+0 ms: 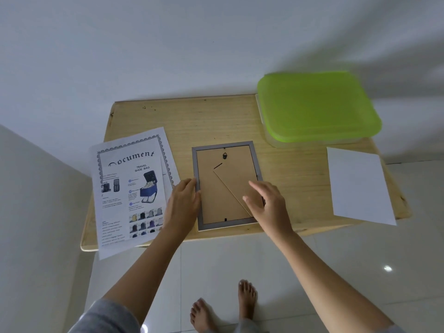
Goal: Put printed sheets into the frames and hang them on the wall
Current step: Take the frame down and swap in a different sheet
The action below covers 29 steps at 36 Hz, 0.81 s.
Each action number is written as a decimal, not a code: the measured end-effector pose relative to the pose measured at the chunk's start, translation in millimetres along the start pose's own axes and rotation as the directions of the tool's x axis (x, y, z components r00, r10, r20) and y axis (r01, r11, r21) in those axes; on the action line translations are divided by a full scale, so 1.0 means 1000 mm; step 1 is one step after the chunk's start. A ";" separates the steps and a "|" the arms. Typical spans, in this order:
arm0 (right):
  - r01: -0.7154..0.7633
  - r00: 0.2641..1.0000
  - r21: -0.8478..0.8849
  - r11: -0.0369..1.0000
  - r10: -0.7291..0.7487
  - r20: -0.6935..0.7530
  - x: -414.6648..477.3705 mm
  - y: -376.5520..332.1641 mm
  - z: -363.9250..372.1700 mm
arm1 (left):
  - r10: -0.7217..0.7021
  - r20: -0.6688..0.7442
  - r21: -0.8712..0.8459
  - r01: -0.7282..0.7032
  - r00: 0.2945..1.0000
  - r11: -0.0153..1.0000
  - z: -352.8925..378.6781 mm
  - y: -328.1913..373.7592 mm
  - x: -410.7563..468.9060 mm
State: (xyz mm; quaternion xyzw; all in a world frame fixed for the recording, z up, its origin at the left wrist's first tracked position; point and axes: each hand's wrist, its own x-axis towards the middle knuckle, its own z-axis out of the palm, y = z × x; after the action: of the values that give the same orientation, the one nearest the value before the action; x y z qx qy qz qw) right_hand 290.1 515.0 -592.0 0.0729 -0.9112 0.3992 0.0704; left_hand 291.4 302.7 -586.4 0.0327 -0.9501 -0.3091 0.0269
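on the worktop (216, 121) my left hand (183, 200) lies flat against the edge of the face-down frame (216, 200) (fingers straight), my right hand (266, 203) loosely spread over its back.

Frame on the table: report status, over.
Left hand on frame edge, right hand open over backing. Frame face down, backing on. Printed sheets lie left of it.

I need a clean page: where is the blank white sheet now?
Head view: the blank white sheet lies at the right end of the table, overhanging its edge, right of the frame, in front of the green-lidded box.
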 end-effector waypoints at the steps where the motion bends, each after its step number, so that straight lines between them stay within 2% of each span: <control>1: 0.034 0.999 0.008 0.999 -0.034 0.037 -0.008 -0.002 0.001 | 0.012 0.005 0.033 -0.012 1.000 0.999 0.000 -0.001 -0.005; 8: 0.146 0.954 0.072 0.987 -0.160 0.254 -0.042 -0.010 0.015 | 0.023 0.130 0.203 -0.049 0.991 0.978 0.005 -0.014 -0.023; 18: 0.108 0.982 0.018 0.994 -0.109 0.154 -0.044 -0.015 0.030 | 0.063 0.150 0.265 -0.101 0.987 0.959 0.005 -0.019 -0.021; 29: 0.002 0.989 0.057 0.998 -0.011 0.150 -0.041 -0.022 0.032 | 0.054 0.156 0.262 -0.094 0.986 0.960 0.006 -0.018 -0.021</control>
State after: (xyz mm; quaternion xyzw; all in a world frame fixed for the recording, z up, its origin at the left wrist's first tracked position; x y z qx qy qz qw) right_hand 332.4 479.9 -605.8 0.1075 -0.9020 0.4182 0.0008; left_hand 312.8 293.8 -602.7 -0.0228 -0.9831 -0.1779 -0.0365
